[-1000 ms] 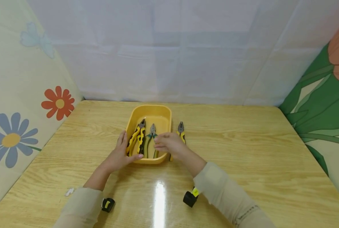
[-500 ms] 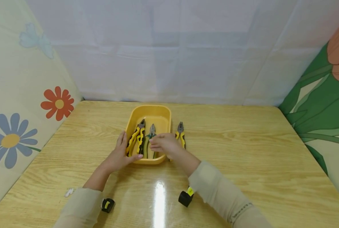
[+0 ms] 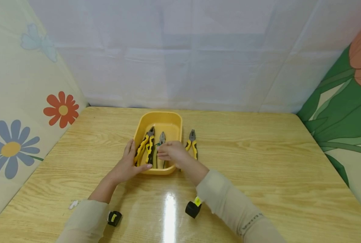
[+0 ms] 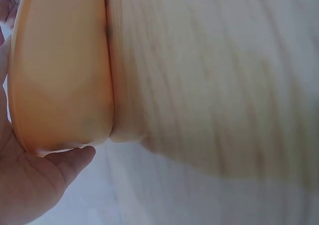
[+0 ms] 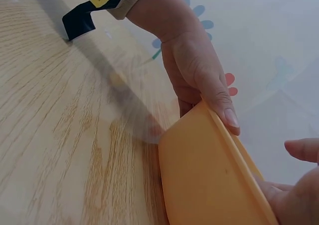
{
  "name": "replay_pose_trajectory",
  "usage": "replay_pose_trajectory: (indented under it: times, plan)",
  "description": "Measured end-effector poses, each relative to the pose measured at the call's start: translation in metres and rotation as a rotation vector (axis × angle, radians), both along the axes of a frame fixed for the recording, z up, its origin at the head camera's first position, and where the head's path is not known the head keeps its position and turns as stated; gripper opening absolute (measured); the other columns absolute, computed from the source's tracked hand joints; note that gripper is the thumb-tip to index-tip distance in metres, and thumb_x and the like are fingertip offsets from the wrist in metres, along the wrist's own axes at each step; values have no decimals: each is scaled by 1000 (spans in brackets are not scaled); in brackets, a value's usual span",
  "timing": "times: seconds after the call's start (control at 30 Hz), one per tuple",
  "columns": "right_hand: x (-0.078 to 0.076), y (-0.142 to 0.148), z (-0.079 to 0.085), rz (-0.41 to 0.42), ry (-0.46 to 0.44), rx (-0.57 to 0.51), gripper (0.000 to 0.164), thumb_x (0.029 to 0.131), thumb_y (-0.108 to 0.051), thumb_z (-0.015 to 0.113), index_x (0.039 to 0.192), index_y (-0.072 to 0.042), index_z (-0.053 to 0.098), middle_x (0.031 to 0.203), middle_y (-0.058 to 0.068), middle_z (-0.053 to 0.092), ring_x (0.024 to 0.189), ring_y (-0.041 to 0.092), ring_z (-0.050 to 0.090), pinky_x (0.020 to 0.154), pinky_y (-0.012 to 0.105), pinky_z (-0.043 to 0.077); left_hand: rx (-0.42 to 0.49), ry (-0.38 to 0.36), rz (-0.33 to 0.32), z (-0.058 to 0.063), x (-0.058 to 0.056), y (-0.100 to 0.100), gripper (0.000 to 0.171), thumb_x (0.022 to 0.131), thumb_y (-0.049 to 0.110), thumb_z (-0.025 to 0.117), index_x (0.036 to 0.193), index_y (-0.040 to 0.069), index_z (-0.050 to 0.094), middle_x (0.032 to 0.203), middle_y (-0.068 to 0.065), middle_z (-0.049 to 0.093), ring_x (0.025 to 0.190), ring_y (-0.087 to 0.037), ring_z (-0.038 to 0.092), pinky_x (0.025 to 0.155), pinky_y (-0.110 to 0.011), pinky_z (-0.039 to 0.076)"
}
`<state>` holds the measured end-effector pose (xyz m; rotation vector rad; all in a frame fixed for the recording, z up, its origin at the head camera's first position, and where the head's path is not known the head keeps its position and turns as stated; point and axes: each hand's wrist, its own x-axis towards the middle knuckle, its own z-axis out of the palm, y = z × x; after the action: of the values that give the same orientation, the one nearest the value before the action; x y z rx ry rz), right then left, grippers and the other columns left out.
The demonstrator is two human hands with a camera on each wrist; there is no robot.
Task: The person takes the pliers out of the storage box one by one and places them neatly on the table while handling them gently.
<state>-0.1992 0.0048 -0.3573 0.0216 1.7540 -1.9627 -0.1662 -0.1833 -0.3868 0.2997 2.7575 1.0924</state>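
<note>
My left hand (image 3: 127,167) holds the near left corner of a yellow tray (image 3: 172,121), the thumb over its near rim and the fingers along its left wall. In the right wrist view, that thumb overlaps the rim of the tray (image 5: 199,165). Inside lie yellow-and-black pliers (image 3: 151,140) on the left and green-handled pliers (image 3: 162,137) in the middle. Over those green handles is my right hand (image 3: 175,153), partly hiding them. The right wrist view has its thumb (image 5: 301,148) apart from the fingers, which reach inside the tray; no grip is visible.
Another pair of yellow-and-black pliers (image 3: 192,135) lies on the wooden table (image 3: 253,152) right of the tray, its handles partly covered by my right hand. A small white scrap (image 3: 74,204) is at the left. White cloth (image 3: 214,74) hangs behind the table.
My right hand has shifted left over the green-handled pliers, uncovering more of the pliers on the table. The left hand and the tray have barely moved.
</note>
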Motion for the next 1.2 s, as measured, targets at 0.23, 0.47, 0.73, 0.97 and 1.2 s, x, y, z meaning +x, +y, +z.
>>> replay_pose_trajectory:
  times: [0.23, 0.47, 0.73, 0.97, 1.2]
  plan:
    - [-3, -5, -1, -5, 14, 32, 26, 81, -6, 58, 100, 11, 54, 105, 21, 54, 91, 30, 56, 74, 29, 47, 9, 3, 0, 0, 0, 0, 109, 72, 51, 61, 135, 3, -15, 140, -14, -18, 124, -41, 4, 94, -55, 19]
    - [-9, -10, -8, -23, -7, 61, 27, 80, -6, 59, 101, 10, 54, 107, 21, 54, 94, 32, 55, 75, 31, 47, 5, 8, -1, -1, 0, -1, 110, 72, 53, 60, 135, 4, -15, 140, -14, -18, 125, -40, 3, 94, -55, 19]
    - [-12, -16, -8, -45, -13, 93, 23, 80, -5, 60, 96, 10, 56, 100, 17, 57, 92, 31, 56, 75, 32, 47, 3, 11, -3, -1, 0, -1, 109, 72, 52, 60, 135, 4, -15, 140, -14, -18, 125, -40, 3, 94, -55, 19]
    - [-14, -18, -9, -38, -19, 116, 31, 80, -9, 61, 105, 9, 54, 103, 17, 56, 92, 28, 56, 77, 32, 46, -1, 5, 1, 0, 0, 0, 109, 72, 51, 61, 135, 5, -15, 140, -13, -19, 125, -40, 4, 94, -54, 19]
    - [-16, -20, -12, -46, -23, 125, 29, 79, -8, 61, 102, 9, 55, 103, 18, 56, 92, 28, 56, 77, 33, 46, 9, 4, -3, -1, -1, 0, 109, 72, 52, 60, 135, 6, -15, 140, -11, -19, 125, -39, 3, 94, -55, 18]
